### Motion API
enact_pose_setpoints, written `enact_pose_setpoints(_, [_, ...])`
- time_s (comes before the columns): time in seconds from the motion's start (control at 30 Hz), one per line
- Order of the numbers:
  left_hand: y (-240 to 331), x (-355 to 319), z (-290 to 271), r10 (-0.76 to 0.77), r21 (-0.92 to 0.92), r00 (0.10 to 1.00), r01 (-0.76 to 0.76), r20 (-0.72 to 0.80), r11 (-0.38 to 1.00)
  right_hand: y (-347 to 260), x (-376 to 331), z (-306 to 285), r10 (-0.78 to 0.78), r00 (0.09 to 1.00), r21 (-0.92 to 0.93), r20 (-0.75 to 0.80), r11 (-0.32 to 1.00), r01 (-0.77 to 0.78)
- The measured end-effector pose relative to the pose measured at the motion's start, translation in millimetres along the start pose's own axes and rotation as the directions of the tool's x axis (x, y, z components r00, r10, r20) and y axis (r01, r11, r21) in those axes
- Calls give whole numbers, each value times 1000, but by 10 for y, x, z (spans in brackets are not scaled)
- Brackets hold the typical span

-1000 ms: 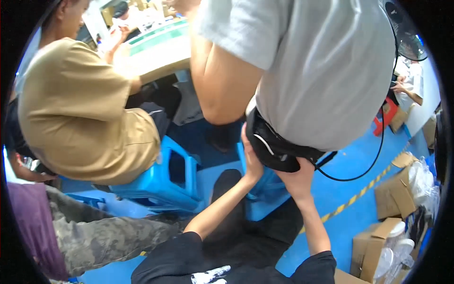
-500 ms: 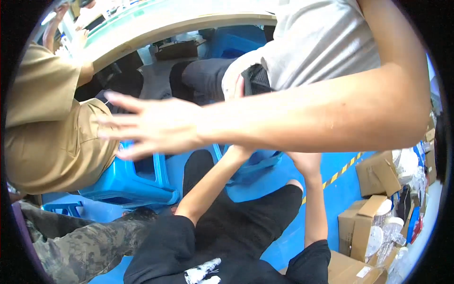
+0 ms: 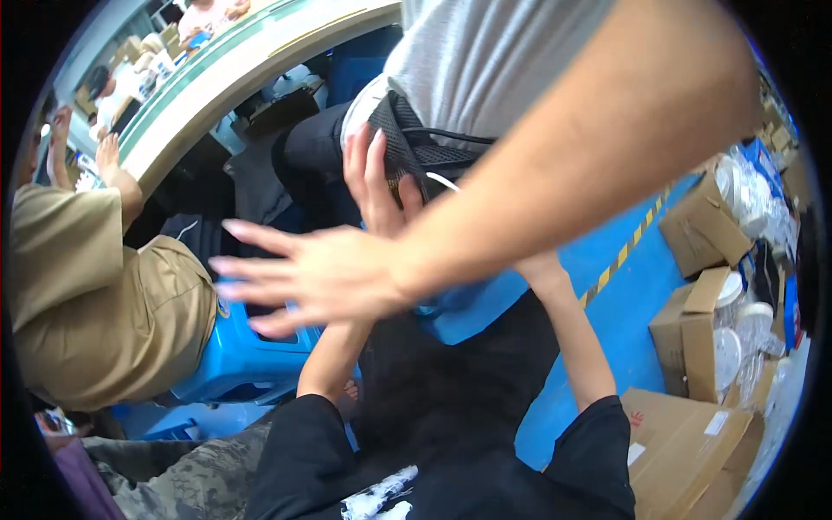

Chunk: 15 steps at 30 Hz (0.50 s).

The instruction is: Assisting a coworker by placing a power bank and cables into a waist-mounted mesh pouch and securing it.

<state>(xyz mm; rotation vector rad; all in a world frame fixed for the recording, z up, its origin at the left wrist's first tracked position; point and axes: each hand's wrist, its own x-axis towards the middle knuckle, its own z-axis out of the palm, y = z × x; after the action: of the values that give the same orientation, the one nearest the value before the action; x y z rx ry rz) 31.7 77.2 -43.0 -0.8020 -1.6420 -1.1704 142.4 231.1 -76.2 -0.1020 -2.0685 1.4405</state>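
Observation:
My left hand (image 3: 379,186) is raised, fingers stretched out and apart, against or just beside a black mesh belt (image 3: 400,143) at the waist of a co-worker in a grey shirt (image 3: 494,65). Whether it touches the mesh I cannot tell. A white cord (image 3: 443,181) shows by the belt. Across my view reaches the co-worker's bare arm (image 3: 563,165), its spread hand (image 3: 325,270) blurred and covering part of my left wrist. My right hand (image 3: 539,267) shows only near its wrist; its fingers are hidden behind that arm.
A person in tan clothes (image 3: 95,286) sits at the left on a blue plastic stool (image 3: 247,355). Behind runs a long curved worktable (image 3: 260,65). Open cardboard boxes (image 3: 689,334) with clear plastic-wrapped items stand at the right, past yellow-black floor tape (image 3: 626,251). Camouflage trousers (image 3: 195,472) show lower left.
The view has shifted. The co-worker's arm now slants more steeply, with its hand lower and further right. My left fingers, mostly hidden before, now show by the mesh belt.

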Motion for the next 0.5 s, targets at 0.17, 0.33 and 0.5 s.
enact_pose_setpoints(0.17, [343,98,-320,356,-273,818,-253,453,928,-195,-176,-254,-262,958,-467,-118,866,179])
enact_pose_setpoints(0.33, [233,110,-347,303,-301,749,-145,589,943,199,-188,-346,-66,955,83,-288,992,94])
enact_pose_setpoints(0.5, [93,145,-417,207,74,624,-394,754,916,211,106,-315,38,966,239,-256,971,25])
